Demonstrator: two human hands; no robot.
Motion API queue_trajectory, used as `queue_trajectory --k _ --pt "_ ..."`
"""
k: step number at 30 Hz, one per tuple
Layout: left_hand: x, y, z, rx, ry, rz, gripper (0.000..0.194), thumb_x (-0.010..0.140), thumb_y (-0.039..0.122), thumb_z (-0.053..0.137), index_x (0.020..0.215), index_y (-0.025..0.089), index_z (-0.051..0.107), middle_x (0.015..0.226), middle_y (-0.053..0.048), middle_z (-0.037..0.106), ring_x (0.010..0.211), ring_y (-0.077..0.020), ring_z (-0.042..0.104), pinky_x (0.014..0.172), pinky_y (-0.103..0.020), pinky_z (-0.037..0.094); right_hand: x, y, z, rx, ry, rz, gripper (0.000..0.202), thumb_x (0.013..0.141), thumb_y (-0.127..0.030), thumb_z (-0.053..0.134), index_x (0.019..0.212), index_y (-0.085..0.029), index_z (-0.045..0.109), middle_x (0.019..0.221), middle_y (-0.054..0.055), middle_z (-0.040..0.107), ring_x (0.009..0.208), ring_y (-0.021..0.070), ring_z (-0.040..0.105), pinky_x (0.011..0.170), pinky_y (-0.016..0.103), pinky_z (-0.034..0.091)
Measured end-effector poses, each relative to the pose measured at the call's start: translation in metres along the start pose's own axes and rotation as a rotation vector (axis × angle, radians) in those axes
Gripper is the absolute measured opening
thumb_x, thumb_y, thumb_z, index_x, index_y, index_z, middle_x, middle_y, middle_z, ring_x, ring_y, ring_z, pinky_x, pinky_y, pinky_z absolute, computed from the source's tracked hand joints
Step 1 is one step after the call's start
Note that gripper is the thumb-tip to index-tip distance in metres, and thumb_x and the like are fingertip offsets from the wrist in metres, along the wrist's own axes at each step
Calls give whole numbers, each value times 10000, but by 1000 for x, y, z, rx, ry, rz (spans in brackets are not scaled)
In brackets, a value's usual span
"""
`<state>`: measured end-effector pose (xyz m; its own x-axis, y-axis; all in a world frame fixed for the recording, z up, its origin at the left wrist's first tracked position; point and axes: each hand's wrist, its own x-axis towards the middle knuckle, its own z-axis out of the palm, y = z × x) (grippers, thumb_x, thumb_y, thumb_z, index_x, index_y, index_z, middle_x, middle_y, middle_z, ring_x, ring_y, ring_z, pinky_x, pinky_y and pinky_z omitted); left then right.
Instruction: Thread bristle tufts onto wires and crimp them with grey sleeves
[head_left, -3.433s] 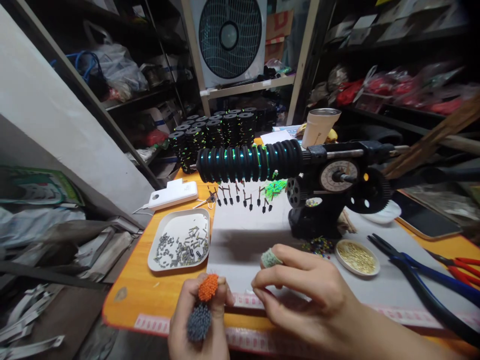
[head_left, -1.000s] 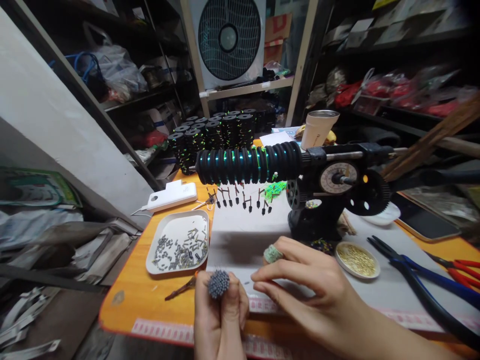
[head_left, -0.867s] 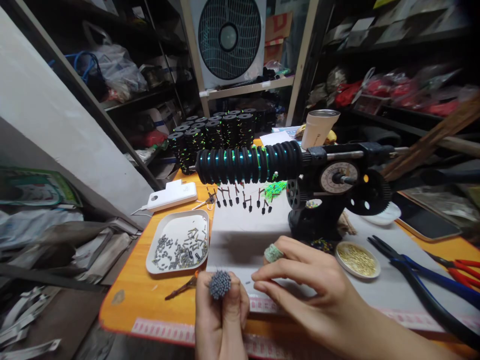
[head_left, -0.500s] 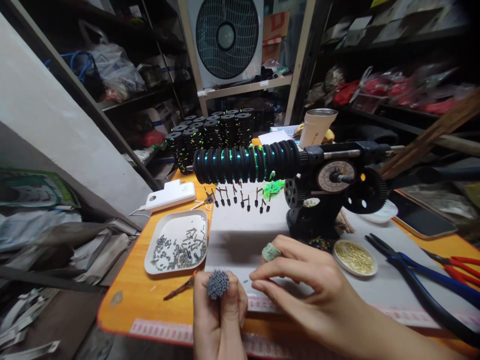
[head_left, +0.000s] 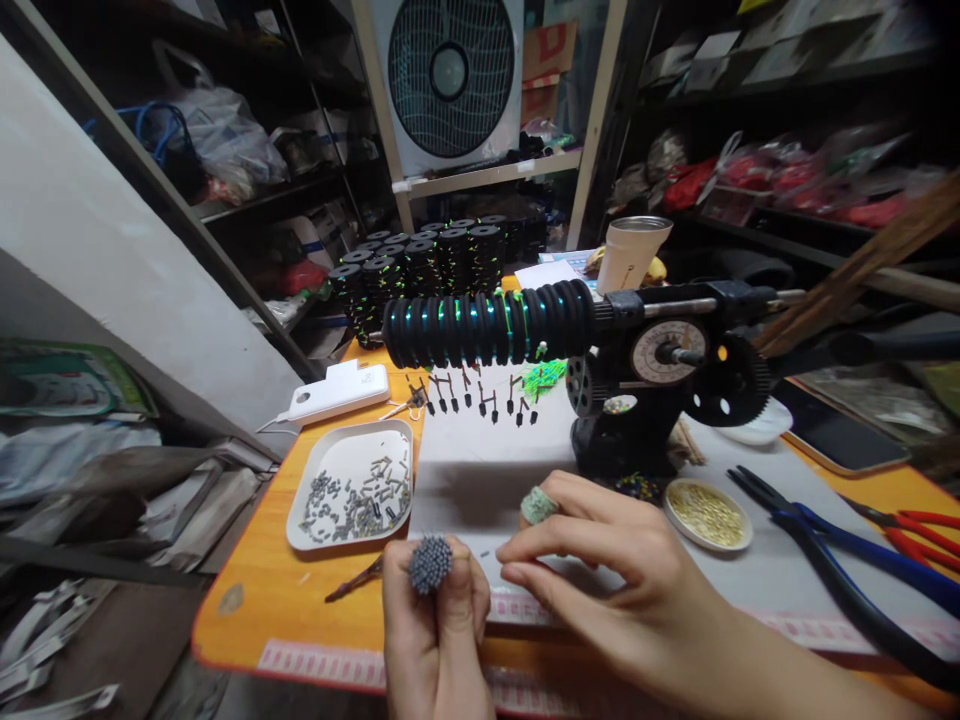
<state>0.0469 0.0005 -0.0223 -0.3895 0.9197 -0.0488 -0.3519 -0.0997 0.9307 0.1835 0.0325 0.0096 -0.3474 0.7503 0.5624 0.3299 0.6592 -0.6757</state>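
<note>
My left hand (head_left: 442,625) is closed around a tight bundle of thin grey rods (head_left: 430,564), whose ends face up toward me. To its right hovers my right hand (head_left: 622,560), with thumb and forefinger tips brought together in a pinch; anything between them is too small to make out. A pale green wrap (head_left: 538,506) covers another fingertip of that hand. Just left of the pinch, a tiny grey piece (head_left: 485,553) lies on the white sheet (head_left: 461,480). A white tray (head_left: 298,520) with small grey and brass-coloured pieces stands beyond my left hand.
A black winding machine (head_left: 622,430) carries a row of black spools (head_left: 487,325), with small dark weights (head_left: 483,409) hanging below. Right are a dish (head_left: 709,543) of gold bits, blue-handled pliers (head_left: 832,560), red-handled pliers (head_left: 922,540) and a phone (head_left: 844,425). Stacked spools (head_left: 420,260) stand behind.
The whole view has shifted very slightly left. Both hands keep nearly the same pose, and the grey bundle stays in my left hand.
</note>
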Motion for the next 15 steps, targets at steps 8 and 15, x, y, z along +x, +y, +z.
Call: queue_trajectory --k 8,15 --pt "2 -2 -2 7 23 44 323 836 450 720 764 242 484 560 83 448 527 -87 371 527 -192 345 2 -1 -1 0 -7 6 161 886 -79 605 822 -129 743 682 20 528 645 133 517 546 238 370" --pt "-4 -5 0 -10 28 -13 320 787 463 758 771 240 530 553 86 447 497 -78 373 465 -162 331 2 3 -1 80 17 70 127 899 -112 645 864 -164 755 686 -5 541 624 112 507 541 223 367"
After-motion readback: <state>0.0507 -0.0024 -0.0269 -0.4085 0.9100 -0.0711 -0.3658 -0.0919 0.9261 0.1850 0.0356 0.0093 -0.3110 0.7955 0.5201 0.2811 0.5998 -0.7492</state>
